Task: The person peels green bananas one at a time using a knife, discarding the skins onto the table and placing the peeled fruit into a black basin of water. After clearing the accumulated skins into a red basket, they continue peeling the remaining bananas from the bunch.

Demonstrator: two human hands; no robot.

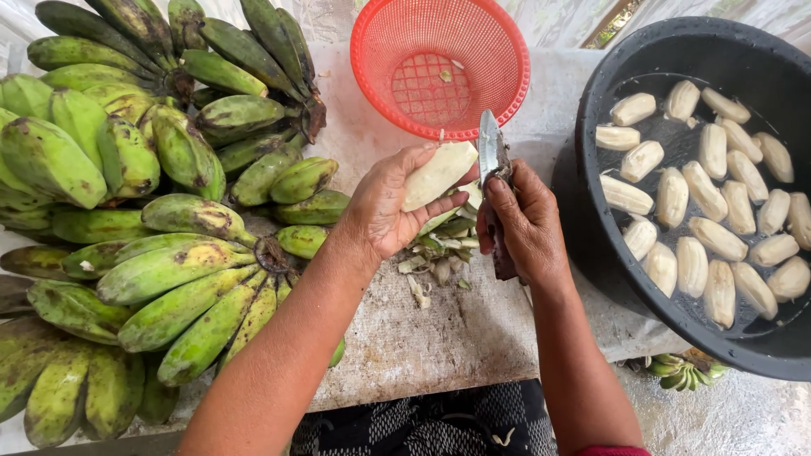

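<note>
My left hand (387, 205) holds a pale peeled banana (439, 173) above the work surface, its tip pointing up and right. My right hand (524, 224) grips a knife (489, 150) by its dark handle, the blade upright and right beside the banana. A small heap of green peel scraps (439, 253) lies directly under both hands.
Big bunches of green bananas (144, 211) fill the left side. A red mesh basket (498, 51) sits at the top centre. A black tub (608, 110) of water on the right holds several peeled bananas (701, 203). More green bananas (680, 370) lie on the floor below.
</note>
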